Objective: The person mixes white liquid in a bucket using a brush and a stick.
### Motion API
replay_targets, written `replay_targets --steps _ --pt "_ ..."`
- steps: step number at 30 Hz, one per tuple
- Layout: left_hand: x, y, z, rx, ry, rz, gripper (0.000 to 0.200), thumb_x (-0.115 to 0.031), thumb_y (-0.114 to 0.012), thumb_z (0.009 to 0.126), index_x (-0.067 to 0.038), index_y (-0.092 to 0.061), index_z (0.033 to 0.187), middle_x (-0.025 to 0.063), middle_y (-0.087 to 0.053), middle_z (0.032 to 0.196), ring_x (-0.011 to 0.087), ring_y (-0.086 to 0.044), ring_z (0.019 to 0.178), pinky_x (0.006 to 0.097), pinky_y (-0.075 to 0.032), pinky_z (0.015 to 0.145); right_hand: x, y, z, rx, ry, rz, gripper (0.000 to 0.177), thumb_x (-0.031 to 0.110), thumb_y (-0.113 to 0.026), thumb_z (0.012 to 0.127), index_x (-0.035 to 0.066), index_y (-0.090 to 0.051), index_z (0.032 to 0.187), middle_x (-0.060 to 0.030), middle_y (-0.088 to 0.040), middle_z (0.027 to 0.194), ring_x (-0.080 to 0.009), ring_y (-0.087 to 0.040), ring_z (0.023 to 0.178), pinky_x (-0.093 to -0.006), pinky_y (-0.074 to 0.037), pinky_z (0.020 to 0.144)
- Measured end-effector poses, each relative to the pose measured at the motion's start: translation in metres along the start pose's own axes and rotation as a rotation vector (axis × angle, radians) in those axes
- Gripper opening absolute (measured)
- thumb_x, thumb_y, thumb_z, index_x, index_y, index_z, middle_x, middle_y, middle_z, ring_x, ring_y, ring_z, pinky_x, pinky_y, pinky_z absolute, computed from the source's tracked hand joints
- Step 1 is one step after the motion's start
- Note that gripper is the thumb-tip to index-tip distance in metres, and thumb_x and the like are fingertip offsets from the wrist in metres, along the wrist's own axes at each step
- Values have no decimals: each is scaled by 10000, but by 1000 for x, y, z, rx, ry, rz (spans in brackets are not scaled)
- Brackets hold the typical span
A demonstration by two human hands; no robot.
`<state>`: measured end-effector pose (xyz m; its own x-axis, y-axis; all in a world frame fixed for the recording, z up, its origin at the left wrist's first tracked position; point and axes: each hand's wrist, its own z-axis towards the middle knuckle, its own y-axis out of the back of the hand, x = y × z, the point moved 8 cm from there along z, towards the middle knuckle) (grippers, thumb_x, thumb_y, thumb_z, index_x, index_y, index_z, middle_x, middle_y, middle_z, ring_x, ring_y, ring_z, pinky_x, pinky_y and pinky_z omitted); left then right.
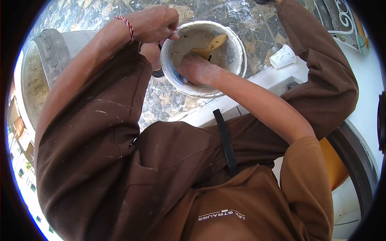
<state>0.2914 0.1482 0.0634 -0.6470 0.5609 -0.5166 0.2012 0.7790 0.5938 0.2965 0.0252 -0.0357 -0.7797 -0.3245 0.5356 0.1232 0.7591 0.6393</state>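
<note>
A white bucket (244, 60), crusted with pale residue, stands on the stone-patterned floor. Curled at its upper left edge, my left hand (161, 25) has closed fingers gripping the rim. My right hand (197, 69) reaches down inside the bucket near the front wall; its fingertips are hidden. A small blue patch shows beside that hand, too hidden to identify. A brush with a yellow handle (217, 41) lies slanted inside the bucket, just above my right hand. Its lower end is partly covered by the hand.
A large grey container (50, 58) lies at the left beside my leg. A paint-marked white cup (283, 57) rests on its side to the right of the bucket, by a white ledge (261, 85). White scrolled metalwork (349, 20) stands at the upper right.
</note>
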Motion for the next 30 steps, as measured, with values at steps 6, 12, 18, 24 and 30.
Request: replay_targets --steps 6,12,18,24,30 --pt "1 0 1 -7 -14 2 245 -174 -585 899 68 -593 864 122 -622 684 186 -635 631 300 -511 604 -13 15 -5 -106 -64 132 191 95 -549 802 77 -686 934 -169 -656 939 -319 -633 905 -414 -493 818" --pt "5 13 0 -147 -5 -82 267 -219 -595 901 47 -597 921 118 -625 679 190 -636 620 300 -511 603 -23 59 -25 -129 -142 191 214 86 -530 808 60 -688 950 -169 -660 900 -314 -634 872 -409 -495 782" --pt "0 66 -8 -149 -39 222 353 -323 -554 875 13 -648 929 182 -652 809 344 -621 787 427 -468 693 25 149 -88 -418 141 253 190 78 -523 832 5 -658 945 -154 -653 811 -309 -625 745 -375 -488 705" --pt "-7 93 -25 -303 -47 165 331 -305 -574 865 10 -651 931 192 -648 854 329 -618 831 415 -475 721 30 172 -145 -377 108 689 167 37 -503 861 -22 -620 964 -123 -651 813 -210 -630 733 -304 -495 683" --pt "-5 88 -30 -324 -36 229 330 -303 -589 858 7 -646 954 191 -646 865 336 -619 843 410 -482 728 22 161 -151 -484 134 940 166 -6 -481 891 -49 -586 1011 -80 -638 774 -99 -589 670 -238 -468 609"
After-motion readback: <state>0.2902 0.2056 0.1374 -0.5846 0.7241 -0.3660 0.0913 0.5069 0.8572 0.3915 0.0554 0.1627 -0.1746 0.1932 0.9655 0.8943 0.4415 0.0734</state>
